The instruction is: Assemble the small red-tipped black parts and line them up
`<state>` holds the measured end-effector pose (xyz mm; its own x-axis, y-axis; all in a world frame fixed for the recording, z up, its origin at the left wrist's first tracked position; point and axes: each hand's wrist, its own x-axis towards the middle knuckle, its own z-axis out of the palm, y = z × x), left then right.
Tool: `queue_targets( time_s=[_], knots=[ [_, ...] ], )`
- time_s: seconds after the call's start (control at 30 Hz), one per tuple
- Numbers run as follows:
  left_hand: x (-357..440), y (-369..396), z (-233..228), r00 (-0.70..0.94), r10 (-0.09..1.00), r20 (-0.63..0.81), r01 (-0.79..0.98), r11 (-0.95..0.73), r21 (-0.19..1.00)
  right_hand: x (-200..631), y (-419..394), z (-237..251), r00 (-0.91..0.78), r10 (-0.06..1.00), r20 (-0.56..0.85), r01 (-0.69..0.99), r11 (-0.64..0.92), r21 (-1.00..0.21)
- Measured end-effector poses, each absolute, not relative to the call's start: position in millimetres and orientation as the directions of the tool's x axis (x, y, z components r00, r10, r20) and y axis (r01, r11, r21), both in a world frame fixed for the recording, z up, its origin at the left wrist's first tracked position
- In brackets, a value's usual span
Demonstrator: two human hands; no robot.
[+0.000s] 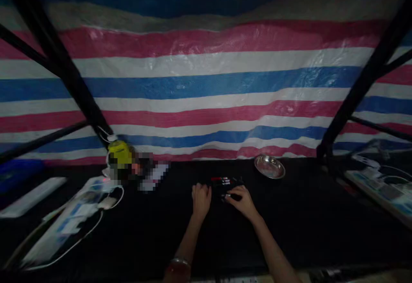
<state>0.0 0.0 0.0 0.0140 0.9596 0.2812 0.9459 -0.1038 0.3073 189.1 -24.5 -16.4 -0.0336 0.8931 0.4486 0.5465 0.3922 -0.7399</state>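
Note:
My right hand is closed in a pinch, thumb and forefinger on the end of a small dark stick with a pale band, like a marker pen, low over the black table. Just beyond it lie several similar short sticks side by side, in red, black and white. My left hand rests on the table to their left, fingers bent downward and slightly apart, with nothing visible in it. The dim light hides the sticks' exact kind.
A round shiny metal dish stands at the back right. On the left are white power strips with cables, a yellow object and a blurred patch. Black frame posts flank a striped tarp. More power gear lies far right.

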Motion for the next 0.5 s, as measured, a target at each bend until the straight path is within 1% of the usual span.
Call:
queue_targets(
  time_s=[0.2,0.5],
  knots=[
    [-1.0,-0.2,2.6,0.017,0.960,0.279,0.932,-0.116,0.343,190.6,-24.7,-16.8,-0.097,0.910,0.404,0.604,0.376,-0.702],
    [-2.8,-0.6,4.1,0.026,0.961,0.276,0.906,-0.140,0.399,191.2,-23.6,-15.6,-0.095,0.935,0.343,0.615,0.326,-0.718]
  ],
)
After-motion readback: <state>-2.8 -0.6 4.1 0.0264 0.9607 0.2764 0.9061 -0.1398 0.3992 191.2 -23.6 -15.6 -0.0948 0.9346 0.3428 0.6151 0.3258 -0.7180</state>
